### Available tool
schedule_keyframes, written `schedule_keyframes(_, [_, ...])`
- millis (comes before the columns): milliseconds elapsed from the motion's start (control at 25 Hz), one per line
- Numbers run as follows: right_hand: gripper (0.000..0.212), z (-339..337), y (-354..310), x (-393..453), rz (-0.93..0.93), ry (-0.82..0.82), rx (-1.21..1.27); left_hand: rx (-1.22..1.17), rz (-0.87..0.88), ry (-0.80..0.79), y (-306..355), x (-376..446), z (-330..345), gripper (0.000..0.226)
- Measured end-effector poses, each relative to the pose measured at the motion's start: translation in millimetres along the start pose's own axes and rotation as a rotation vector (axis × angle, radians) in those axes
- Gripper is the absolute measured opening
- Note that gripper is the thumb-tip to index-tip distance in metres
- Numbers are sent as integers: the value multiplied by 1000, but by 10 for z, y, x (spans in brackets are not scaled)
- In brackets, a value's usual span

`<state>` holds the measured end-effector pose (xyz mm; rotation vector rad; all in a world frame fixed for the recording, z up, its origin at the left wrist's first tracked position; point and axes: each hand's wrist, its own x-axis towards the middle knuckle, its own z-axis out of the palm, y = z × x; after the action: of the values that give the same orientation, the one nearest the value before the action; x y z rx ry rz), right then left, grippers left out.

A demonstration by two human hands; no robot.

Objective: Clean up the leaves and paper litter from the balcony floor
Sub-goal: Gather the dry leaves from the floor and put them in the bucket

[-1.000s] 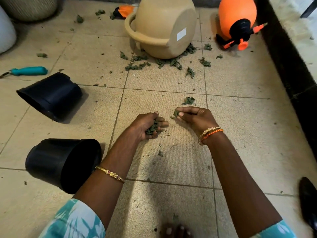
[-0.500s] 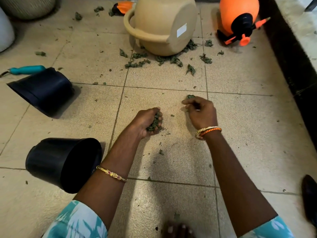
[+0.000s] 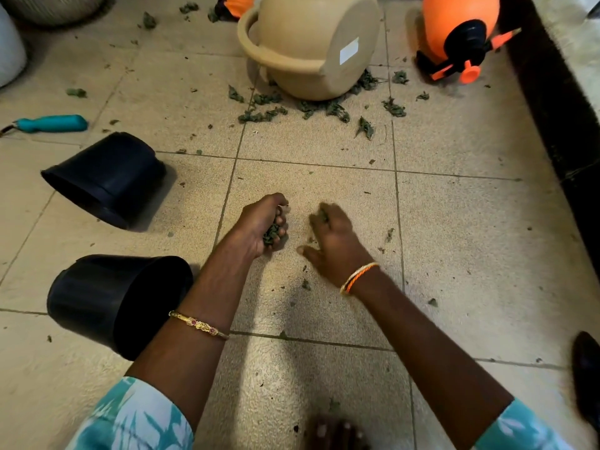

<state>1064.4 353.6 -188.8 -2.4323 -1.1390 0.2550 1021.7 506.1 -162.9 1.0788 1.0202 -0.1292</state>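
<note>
Only a blank white label on beige pot, left hand grip holding leaves, right hand grip unclear.

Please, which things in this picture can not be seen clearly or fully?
- Right hand, head view: motion blur hides whether its fingers pinch a leaf.
- Leaves in left hand: curled fingers cover most.
- Teal-handled tool: head cut by left edge.
- Beige pot: top cut by upper edge.

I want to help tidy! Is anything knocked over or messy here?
Yes. The beige pot and two black pots lie tipped on their sides, and the orange sprayer too. Green leaves are scattered by the beige pot.
</note>
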Motion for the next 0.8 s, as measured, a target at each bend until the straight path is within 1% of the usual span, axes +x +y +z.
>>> schedule_keyframes(80, [46, 169, -146, -158, -113, 92, -60, 23, -9, 4, -6, 8, -14, 36])
schedule_keyframes(160, [39, 202, -230, -260, -188, 171, -78, 27, -28, 2, -12, 1, 0, 38])
schedule_keyframes(240, [38, 161, -243, -264, -235, 164, -50, 29, -36, -3, -13, -8, 29, 38])
schedule_keyframes(320, [28, 112, -204, -172, -244, 128, -77, 56, -31, -4, -9, -26, 50, 38])
schedule_keyframes(360, [25, 79, -175, -97, -195, 119, -43, 65, -28, -8, -8, -32, 48, 38])
schedule_keyframes(400, [28, 34, -124, -20, -91, 112, 81, 69, -25, -15, -5, -40, 45, 38])
schedule_keyframes(440, [28, -66, -74, 48, 84, 109, 287, 74, -25, -27, -9, -44, 33, 37])
schedule_keyframes(480, [23, -205, -26, 105, 293, 120, 536, 87, -29, -44, -18, -54, 21, 36])
schedule_keyframes(520, [18, -361, 27, 143, 454, 126, 783, 105, -38, -67, -32, -72, 14, 35])
schedule_keyframes(560, [15, -500, 82, 159, 539, 156, 960, 119, -51, -95, -48, -100, 25, 33])
schedule_keyframes(600, [14, -594, 126, 155, 557, 175, 1045, 128, -67, -130, -65, -131, 52, 31])
schedule_keyframes(640, [12, -652, 118, 142, 534, 178, 1068, 135, -82, -168, -75, -171, 95, 30])
schedule_keyframes(680, [13, -672, 73, 119, 498, 174, 1029, 139, -94, -208, -80, -214, 153, 32])
schedule_keyframes(800, [26, -549, -100, -1, 393, 213, 735, 156, -95, -305, -90, -278, 317, 39])
